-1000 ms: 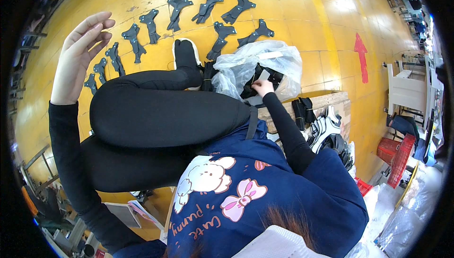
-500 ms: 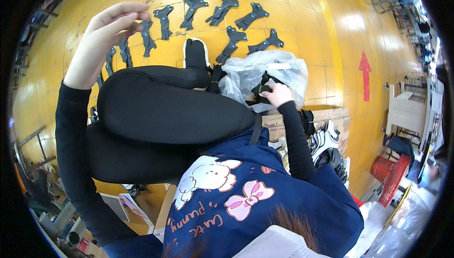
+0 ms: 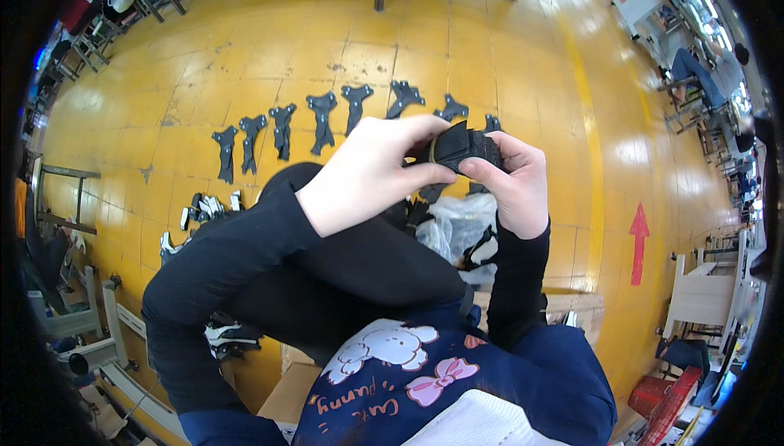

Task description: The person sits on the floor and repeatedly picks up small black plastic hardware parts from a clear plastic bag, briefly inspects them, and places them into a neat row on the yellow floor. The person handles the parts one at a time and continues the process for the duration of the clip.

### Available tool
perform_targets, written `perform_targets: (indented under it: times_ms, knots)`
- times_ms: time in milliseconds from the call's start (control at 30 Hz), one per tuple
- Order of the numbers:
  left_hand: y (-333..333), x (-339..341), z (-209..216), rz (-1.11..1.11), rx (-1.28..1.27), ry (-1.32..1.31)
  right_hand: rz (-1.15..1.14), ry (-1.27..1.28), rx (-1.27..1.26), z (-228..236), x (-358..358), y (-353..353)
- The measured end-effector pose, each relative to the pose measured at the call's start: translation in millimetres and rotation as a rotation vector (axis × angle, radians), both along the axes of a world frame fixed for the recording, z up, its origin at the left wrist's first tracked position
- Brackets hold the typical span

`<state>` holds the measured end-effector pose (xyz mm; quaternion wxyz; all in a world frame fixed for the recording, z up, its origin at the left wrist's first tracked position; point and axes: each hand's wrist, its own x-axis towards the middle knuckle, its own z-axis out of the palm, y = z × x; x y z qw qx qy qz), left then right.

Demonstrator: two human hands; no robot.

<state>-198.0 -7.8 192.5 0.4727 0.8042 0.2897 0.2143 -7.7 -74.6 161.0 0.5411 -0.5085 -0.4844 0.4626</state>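
Black bundle (image 3: 461, 149) between both hands

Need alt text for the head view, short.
Both hands, the left hand and the right hand, hold a small bundle of black pieces bound with a band. Below lie a clear plastic bag and a row of black cut pieces on the yellow floor.

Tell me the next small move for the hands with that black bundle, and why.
Probably slip the band off the black bundle. Both the left hand and the right hand pinch it, a yellowish band wraps it, and single black pieces already lie in a row on the yellow floor.
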Motion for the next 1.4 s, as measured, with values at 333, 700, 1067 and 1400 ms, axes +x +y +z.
perform_targets:
  times_ms: [333,700,1067,1400]
  knots:
    - [27.8,-19.7,-2.2,-0.104,-0.562,-0.560,-0.060,0.249,0.226,15.2,-31.3,7.8]
    - [40.5,-28.4,-10.0,-0.078,-0.206,-0.124,0.048,-0.002,-0.202,-80.6,24.4,14.2]
    - [51.2,-21.2,-12.8,-0.119,-0.278,0.083,-0.087,0.160,-0.983,-418.8,49.2,-10.2]
    - [47.4,-31.2,-9.7,-0.101,-0.295,0.179,0.091,0.462,-0.837,-341.1,145.1,-112.2]
